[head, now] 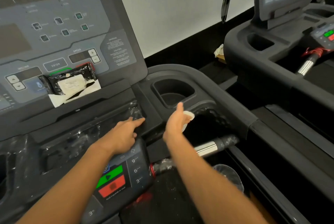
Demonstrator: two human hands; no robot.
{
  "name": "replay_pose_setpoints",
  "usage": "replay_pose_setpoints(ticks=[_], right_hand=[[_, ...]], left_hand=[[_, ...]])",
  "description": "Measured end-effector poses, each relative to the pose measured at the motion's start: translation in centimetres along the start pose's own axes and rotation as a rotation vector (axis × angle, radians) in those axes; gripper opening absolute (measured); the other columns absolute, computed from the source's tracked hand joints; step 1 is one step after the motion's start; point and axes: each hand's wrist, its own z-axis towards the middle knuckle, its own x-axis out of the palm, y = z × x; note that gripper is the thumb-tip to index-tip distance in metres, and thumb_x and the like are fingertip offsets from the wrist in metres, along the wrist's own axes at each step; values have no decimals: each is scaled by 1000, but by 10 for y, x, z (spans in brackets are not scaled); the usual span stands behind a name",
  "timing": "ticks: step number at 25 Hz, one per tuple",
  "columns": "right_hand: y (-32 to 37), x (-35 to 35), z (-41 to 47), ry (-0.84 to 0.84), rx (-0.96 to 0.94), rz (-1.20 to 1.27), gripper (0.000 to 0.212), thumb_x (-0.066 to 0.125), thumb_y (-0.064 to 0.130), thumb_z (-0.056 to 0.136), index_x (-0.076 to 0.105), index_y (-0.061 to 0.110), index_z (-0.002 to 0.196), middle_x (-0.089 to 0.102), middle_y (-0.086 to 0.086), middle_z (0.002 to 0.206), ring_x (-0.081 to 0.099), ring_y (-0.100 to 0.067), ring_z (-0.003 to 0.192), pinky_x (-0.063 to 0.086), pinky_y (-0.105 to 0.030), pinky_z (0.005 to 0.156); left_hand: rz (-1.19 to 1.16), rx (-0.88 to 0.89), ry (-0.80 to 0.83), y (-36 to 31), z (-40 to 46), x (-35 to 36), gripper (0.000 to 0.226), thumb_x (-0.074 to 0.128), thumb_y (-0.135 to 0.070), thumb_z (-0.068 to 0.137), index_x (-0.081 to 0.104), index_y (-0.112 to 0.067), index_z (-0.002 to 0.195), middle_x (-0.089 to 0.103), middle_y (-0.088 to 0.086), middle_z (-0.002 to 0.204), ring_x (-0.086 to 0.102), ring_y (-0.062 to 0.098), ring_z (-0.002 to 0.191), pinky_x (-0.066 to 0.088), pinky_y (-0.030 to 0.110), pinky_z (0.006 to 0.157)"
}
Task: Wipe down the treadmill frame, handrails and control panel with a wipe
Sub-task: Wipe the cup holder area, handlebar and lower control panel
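Observation:
I stand at a dark grey treadmill console (115, 100). My right hand (176, 121) reaches forward over the recess right of the console, just below the cup holder (173, 93), and holds a white wipe (188, 117) that shows past its palm. My left hand (126, 133) rests on the console tray with its index finger stretched out, touching the plastic-wrapped edge. Below it lies the lower keypad (119, 178) with green and red buttons. The control panel (54, 30) rises at the upper left. A chrome and black handrail (211, 146) runs at the right.
A black pack of wipes (70, 83) leans on the panel's ledge. A second treadmill (282, 46) stands at the right, with crumpled paper (219, 51) on the floor beside it. A white wall is behind. Clear plastic film wraps parts of the tray and rails.

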Motion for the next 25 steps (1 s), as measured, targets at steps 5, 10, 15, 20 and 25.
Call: replay_pose_setpoints(ticks=[5, 10, 15, 20, 25], right_hand=[[19, -13, 99, 43, -40, 63, 106, 37, 87, 60, 38, 26, 147, 41, -12, 152, 47, -38, 133, 41, -57, 106], [-18, -3, -10, 258, 357, 62, 96, 46, 86, 72, 48, 16, 138, 58, -12, 132, 57, -27, 118, 40, -44, 107], [-6, -21, -42, 523, 609, 48, 89, 31, 75, 91, 50, -3, 130, 61, -27, 125, 70, -31, 95, 54, -39, 78], [10, -17, -36, 489, 705, 219, 90, 33, 68, 94, 25, -1, 151, 41, -28, 146, 50, -37, 127, 48, -47, 101], [-16, -16, -40, 402, 633, 200, 101, 44, 82, 78, 33, 13, 151, 33, -25, 154, 47, -38, 132, 31, -53, 114]], left_hand=[[13, 25, 27, 0, 11, 6, 59, 35, -18, 103, 23, -48, 153, 18, 9, 165, 15, 29, 153, 19, 48, 123], [48, 17, 57, -11, 12, -1, 65, 33, -7, 101, 21, -39, 156, 20, 15, 164, 16, 31, 152, 18, 42, 123], [55, -9, 93, -19, 5, -8, 72, 31, -1, 98, 17, -39, 157, 11, 12, 166, 9, 29, 154, 13, 40, 124], [56, -38, 103, -25, 2, -10, 77, 31, 1, 94, 15, -41, 157, 10, 10, 167, 7, 30, 154, 13, 44, 124], [58, -48, 111, -29, -5, -10, 80, 30, 3, 92, 15, -41, 157, 9, 10, 167, 5, 31, 154, 9, 46, 125]])
